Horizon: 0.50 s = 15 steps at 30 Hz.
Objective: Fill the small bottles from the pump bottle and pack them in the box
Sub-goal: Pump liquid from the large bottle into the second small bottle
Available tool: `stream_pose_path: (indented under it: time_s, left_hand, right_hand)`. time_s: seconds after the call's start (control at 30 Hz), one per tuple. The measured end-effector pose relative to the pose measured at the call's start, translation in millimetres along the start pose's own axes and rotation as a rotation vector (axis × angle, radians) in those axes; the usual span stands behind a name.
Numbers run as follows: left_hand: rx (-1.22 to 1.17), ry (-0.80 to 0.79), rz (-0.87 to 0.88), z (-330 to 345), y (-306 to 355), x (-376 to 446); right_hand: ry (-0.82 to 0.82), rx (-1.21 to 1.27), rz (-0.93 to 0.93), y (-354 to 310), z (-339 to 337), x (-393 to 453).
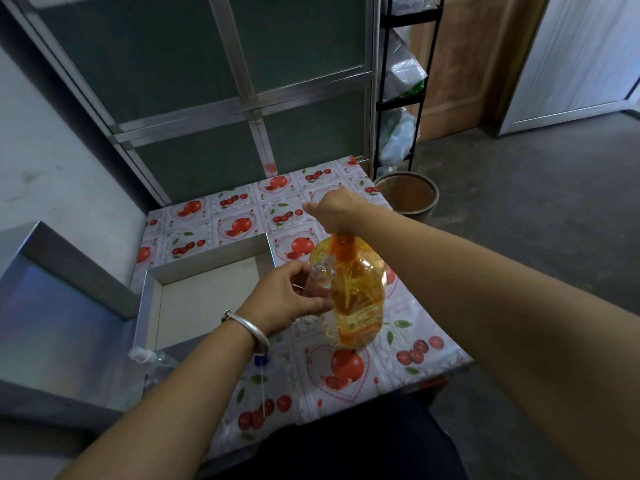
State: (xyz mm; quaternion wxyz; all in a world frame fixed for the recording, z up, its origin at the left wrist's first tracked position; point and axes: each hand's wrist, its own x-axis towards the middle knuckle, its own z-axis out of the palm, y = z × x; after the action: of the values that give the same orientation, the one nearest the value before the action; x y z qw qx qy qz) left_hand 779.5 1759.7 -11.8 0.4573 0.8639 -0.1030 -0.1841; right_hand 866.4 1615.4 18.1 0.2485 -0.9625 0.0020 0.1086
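Observation:
A large clear pump bottle of yellow-orange liquid with an orange pump stands upright on the fruit-patterned tablecloth. My right hand sits on top of the pump head, fingers curled around it. My left hand holds a small clear bottle against the pump bottle's left side, below the spout. The open silvery box lies just left of my left hand, its beige floor bare. Another small clear bottle with a white cap lies at the box's near corner.
The box lid, shiny and iridescent, rests at the left. A small blue-capped item with a thin tube lies under my left wrist. A brown bucket stands on the floor beyond the table's far right corner, beside a black rack.

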Motion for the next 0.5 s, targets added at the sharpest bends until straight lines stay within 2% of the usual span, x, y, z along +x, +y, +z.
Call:
stream_pose_path:
  time_s: [0.2,0.43,0.5]
  left_hand:
    - [0.015,0.013,0.006,0.1,-2.3,1.6]
    - [0.006,-0.002,0.000,0.1,-0.2,1.5]
    - [0.001,-0.002,-0.001,0.3,-1.8,2.5]
  right_hand:
    - [0.078,-0.043,-0.006,3.3,6.9,2.0]
    - [-0.020,-0.038,-0.006,0.5,3.7,4.7]
    - [0.015,-0.051,-0.015,0.2,5.1,3.4]
